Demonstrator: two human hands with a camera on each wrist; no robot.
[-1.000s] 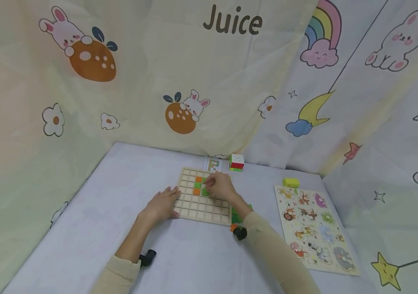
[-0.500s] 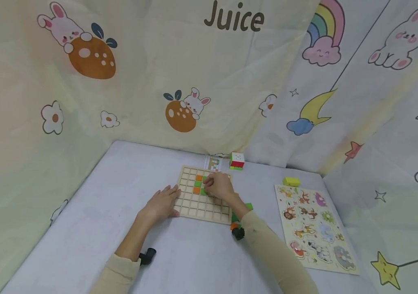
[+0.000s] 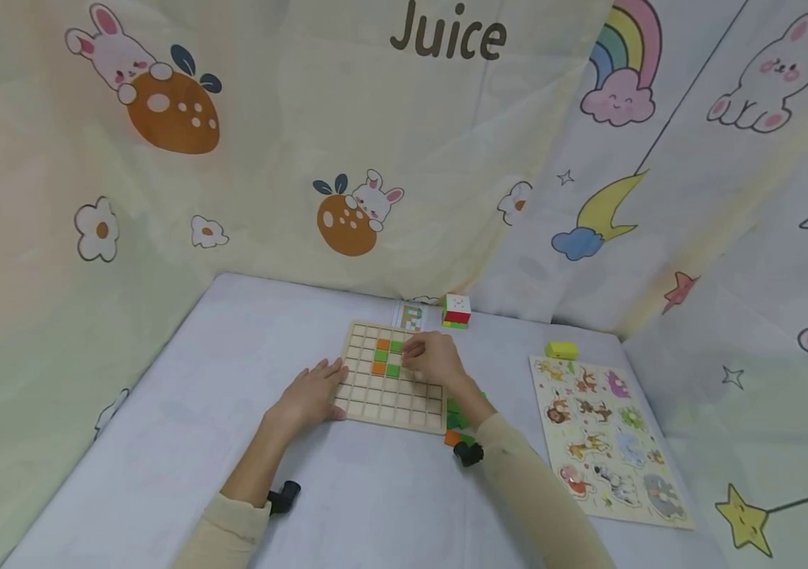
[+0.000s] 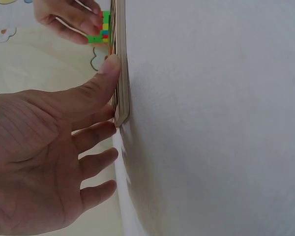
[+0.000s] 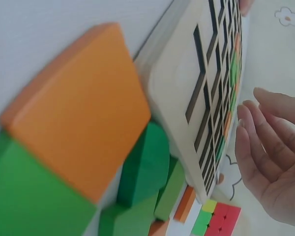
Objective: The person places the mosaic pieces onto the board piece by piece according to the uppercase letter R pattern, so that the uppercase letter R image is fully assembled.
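A wooden grid board [image 3: 368,403] lies on the table with several orange and green square tiles set in its cells, among them an orange tile [image 3: 378,368] and a green tile [image 3: 392,371]. At its left edge rests my left hand [image 3: 310,395], fingers spread; in the left wrist view the thumb [image 4: 91,96] presses the board's side. My right hand [image 3: 435,359] hovers over the upper right of the grid, hiding some cells. In the right wrist view its thumb and fingers [image 5: 255,142] are bent apart with nothing between them.
Loose green and orange blocks [image 5: 78,113] lie against the board's right side. Behind it are a pattern card [image 3: 412,316] and a puzzle cube [image 3: 456,310]. An animal puzzle board [image 3: 610,442] and a yellow block [image 3: 561,351] sit on the right.
My right hand has shifted slightly right and away from the tiles, uncovering a green tile in the upper row. The left hand has stayed on the board's edge.
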